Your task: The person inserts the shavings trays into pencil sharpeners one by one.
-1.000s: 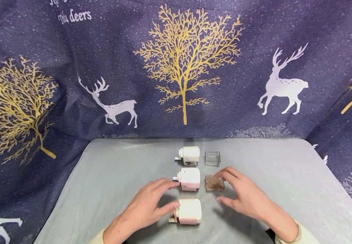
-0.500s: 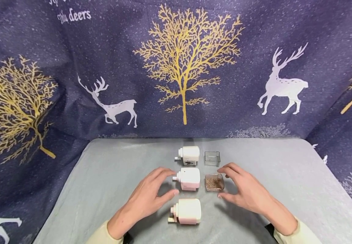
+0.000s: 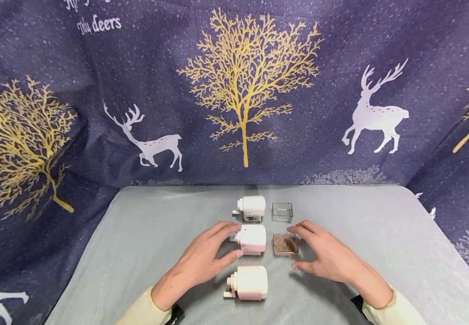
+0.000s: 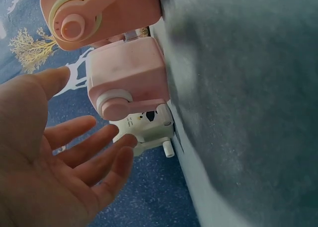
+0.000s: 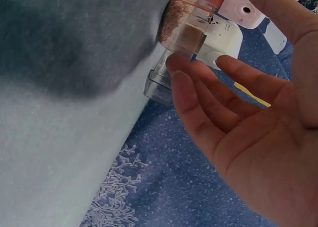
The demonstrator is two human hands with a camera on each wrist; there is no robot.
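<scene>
Three hand-crank pencil sharpeners stand in a column in the head view. My left hand [image 3: 202, 256] is at the middle, pink-white sharpener [image 3: 253, 239], thumb and fingers spread on either side of its crank end. In the left wrist view that sharpener [image 4: 126, 70] sits just beyond the relaxed fingers [image 4: 92, 147]. My right hand [image 3: 325, 253] curves loosely beside a clear shavings drawer [image 3: 285, 244] filled with brown shavings, thumb and fingers apart. The right wrist view shows this drawer [image 5: 178, 26] past the fingertips, with nothing held in the hand.
A cream-and-pink sharpener [image 3: 252, 282] stands nearest me, its crank pointing left. Farther back are a white sharpener [image 3: 254, 207] and an empty clear drawer [image 3: 282, 212]. Grey cloth [image 3: 169, 216] covers the table, with a dark blue patterned curtain [image 3: 291, 153] behind.
My left hand has moved away from the nearest sharpener, forward to the middle one. My right hand has shifted slightly beside the shavings drawer, its fingertips drawing back from over it.
</scene>
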